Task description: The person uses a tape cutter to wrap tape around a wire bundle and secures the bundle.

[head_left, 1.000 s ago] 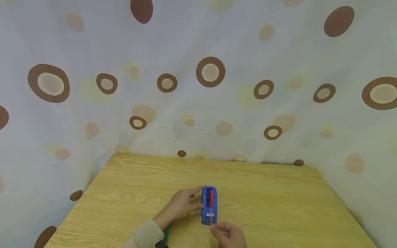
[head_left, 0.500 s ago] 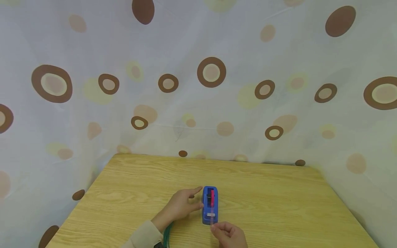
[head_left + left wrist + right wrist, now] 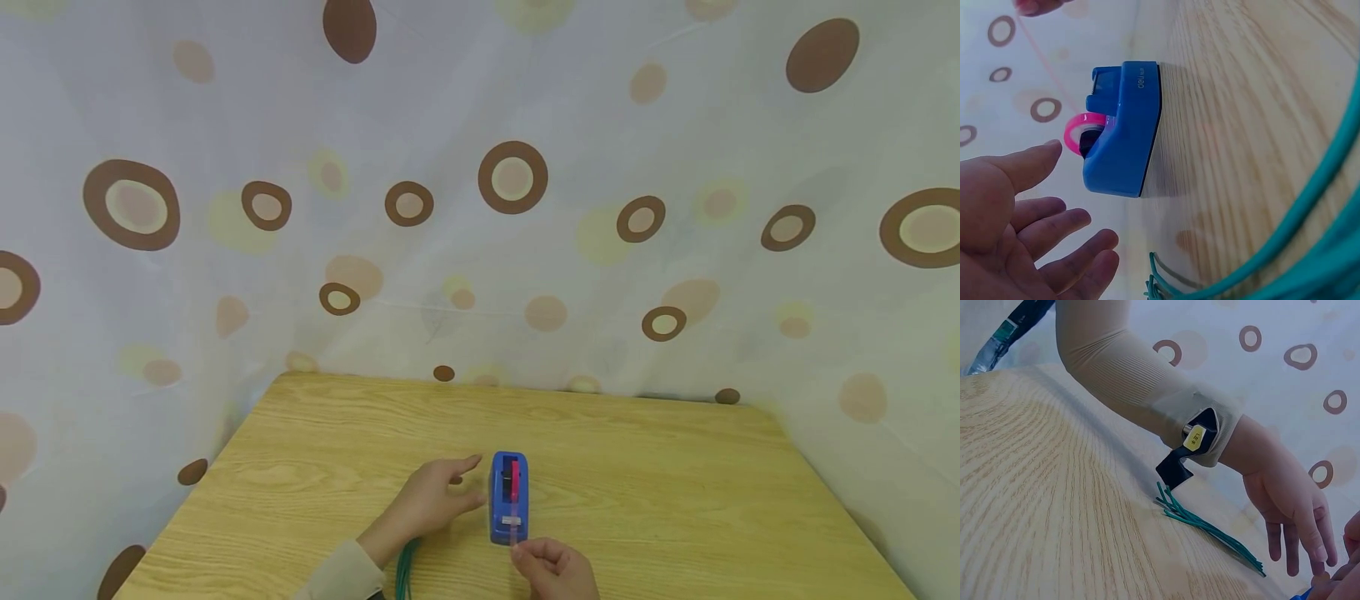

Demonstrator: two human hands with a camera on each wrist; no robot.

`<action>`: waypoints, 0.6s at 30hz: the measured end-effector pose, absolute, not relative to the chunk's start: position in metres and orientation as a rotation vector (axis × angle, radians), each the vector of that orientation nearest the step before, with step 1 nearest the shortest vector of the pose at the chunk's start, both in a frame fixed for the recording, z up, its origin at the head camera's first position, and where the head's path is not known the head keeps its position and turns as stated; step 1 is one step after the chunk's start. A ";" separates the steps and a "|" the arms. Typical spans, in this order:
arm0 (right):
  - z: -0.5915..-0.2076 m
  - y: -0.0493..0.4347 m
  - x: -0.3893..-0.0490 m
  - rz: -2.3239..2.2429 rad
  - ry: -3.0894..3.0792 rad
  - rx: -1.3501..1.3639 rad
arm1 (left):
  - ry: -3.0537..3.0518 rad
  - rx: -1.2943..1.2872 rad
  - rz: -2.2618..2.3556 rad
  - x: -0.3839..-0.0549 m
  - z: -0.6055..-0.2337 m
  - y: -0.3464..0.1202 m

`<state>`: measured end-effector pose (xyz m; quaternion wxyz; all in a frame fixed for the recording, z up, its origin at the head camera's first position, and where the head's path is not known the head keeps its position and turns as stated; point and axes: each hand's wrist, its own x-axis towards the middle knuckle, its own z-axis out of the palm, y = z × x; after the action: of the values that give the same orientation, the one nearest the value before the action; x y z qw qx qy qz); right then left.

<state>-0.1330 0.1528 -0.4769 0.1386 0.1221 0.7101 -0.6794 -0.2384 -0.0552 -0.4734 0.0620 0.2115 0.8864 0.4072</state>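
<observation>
Head view: the blue tape dispenser (image 3: 500,510) stands on the wooden surface (image 3: 637,483) with a pink tape roll (image 3: 515,481) inside. At its nine o'clock, just beside it, is the left hand (image 3: 431,504), fingers apart and holding nothing. At five o'clock the right hand (image 3: 557,570) pinches the end of the tape strip (image 3: 514,533). Green wires (image 3: 404,571) lie toward eight o'clock.

Left wrist view: the left hand's spread fingers sit at eight o'clock of the dispenser, not touching it. The strip stretches toward eleven o'clock to the right hand's fingertips.

Right wrist view: the wires lie at the left hand's eight o'clock; the right hand, toward four o'clock, is cut off, its pinch unclear here.
</observation>
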 end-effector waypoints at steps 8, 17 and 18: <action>-0.476 0.153 -0.133 -1.961 2.060 0.362 | 2.688 0.628 1.223 -0.236 -0.473 -0.062; -0.477 0.152 -0.134 -1.951 2.059 0.383 | 2.677 0.607 1.247 -0.232 -0.469 -0.068; -0.477 0.153 -0.134 -1.949 2.059 0.381 | 2.682 0.608 1.242 -0.232 -0.469 -0.069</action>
<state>-0.1339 0.1525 -0.4770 0.1401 0.1320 0.7127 -0.6746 -0.2322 -0.0688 -0.4692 0.0618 0.2012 0.8871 0.4108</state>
